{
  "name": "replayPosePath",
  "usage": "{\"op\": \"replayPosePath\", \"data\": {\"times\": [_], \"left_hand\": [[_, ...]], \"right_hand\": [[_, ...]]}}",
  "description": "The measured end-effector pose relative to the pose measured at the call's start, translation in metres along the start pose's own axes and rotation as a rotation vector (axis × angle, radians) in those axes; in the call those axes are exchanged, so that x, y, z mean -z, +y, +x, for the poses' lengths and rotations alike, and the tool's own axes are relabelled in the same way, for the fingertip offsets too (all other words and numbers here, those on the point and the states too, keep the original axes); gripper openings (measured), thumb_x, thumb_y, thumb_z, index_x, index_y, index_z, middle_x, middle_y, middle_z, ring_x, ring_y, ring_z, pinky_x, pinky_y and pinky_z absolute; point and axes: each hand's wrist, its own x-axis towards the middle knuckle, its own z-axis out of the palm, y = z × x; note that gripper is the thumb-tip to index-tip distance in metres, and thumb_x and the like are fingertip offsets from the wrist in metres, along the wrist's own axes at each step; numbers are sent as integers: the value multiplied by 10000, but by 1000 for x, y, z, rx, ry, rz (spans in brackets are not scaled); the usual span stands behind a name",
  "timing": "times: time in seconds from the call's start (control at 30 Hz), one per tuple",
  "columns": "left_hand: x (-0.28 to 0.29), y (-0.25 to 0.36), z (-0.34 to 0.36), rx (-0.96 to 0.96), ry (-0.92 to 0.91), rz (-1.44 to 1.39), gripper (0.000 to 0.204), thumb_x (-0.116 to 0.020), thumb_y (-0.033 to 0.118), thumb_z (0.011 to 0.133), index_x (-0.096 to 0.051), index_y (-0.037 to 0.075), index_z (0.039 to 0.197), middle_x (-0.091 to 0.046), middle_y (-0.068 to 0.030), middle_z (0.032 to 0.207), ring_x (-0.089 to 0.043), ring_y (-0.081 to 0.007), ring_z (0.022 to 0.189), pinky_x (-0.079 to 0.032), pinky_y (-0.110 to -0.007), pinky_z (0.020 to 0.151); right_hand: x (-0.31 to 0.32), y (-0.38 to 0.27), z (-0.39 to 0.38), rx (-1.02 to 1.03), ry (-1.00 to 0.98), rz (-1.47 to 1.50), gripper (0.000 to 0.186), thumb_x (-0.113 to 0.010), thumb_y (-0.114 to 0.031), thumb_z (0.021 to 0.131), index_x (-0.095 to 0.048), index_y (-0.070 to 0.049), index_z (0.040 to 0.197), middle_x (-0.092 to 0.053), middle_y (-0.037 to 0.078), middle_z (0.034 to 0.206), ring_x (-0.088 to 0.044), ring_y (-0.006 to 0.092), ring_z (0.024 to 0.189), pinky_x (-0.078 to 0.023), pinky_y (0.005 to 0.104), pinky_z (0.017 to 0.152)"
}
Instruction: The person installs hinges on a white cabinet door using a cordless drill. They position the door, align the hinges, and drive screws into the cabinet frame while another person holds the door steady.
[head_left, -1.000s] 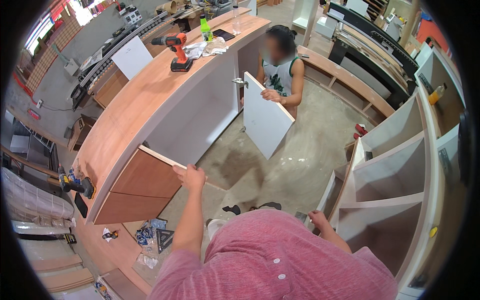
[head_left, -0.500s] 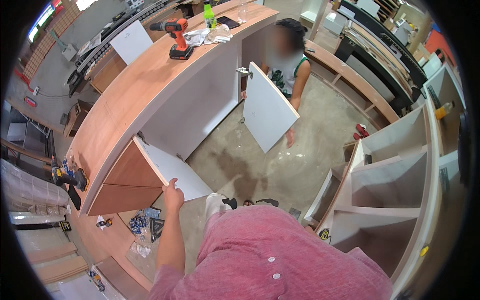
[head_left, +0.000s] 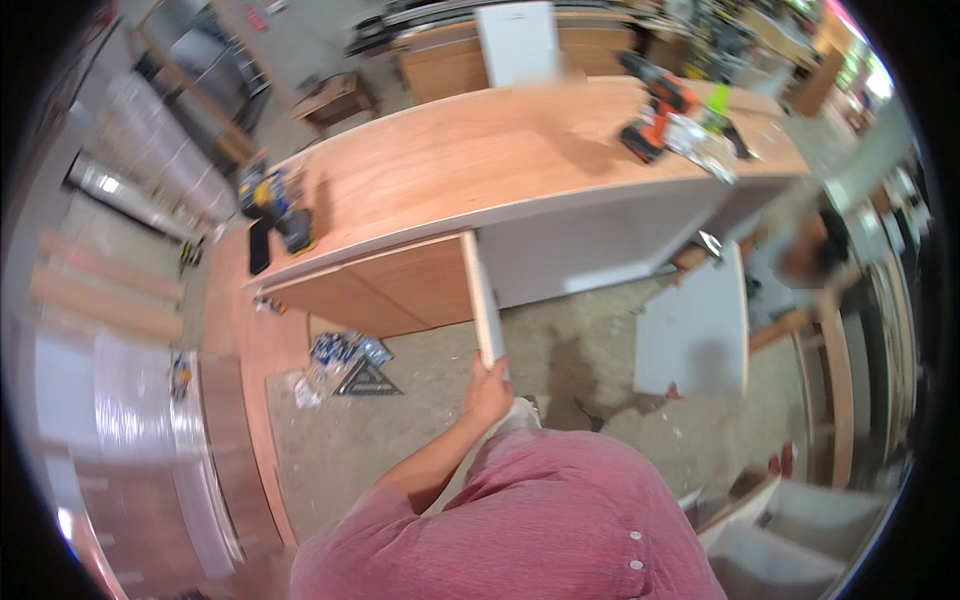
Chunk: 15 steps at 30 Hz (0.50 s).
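Note:
My left hand (head_left: 487,390) grips the outer edge of a cabinet door (head_left: 484,298), which stands swung out from the long wooden cabinet (head_left: 400,205). Its edge is pale wood and its inner face white. To the left of that door, the cabinet front shows brown wood panels (head_left: 400,292). Farther right hangs a second white door (head_left: 692,325) with a metal hinge (head_left: 710,243) at its top; a co-worker (head_left: 810,250) crouches behind it, a hand at its lower edge. My right hand does not show.
On the cabinet top lie an orange cordless drill (head_left: 660,115), a green bottle (head_left: 716,105) and a yellow-and-black drill (head_left: 280,205). A black triangular square (head_left: 367,380) and blue packets (head_left: 350,348) are on the floor. White shelving (head_left: 780,545) stands at lower right, plastic-wrapped panels (head_left: 145,390) at left.
My view has swung to the left, so the cabinet now runs across the picture. My left hand keeps hold of the door, which now appears nearly edge-on.

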Motion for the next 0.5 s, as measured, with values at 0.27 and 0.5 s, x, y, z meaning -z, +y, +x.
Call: {"op": "replayPosePath", "data": {"times": [0.27,0.5], "left_hand": [[21,4,-16,38,336,-135,736,-732,207,810,-402,105,1460,-201,-314,1532,-396,-512,1319,-415,-497,1057],[83,-67,1,185,785,-258,689,-719,196,837,-410,-23,1412,-441,-242,1400,-435,-395,1307,-363,-441,1098]], "right_hand": [[34,-52,60,76,-163,-173,382,-623,-322,860,-680,29,997,-664,113,775,-607,214,618,-485,372,534],[73,-71,109,200,-206,-215,376,-629,-311,864,-678,31,1012,-665,112,789,-605,212,620,-473,368,518]]}}
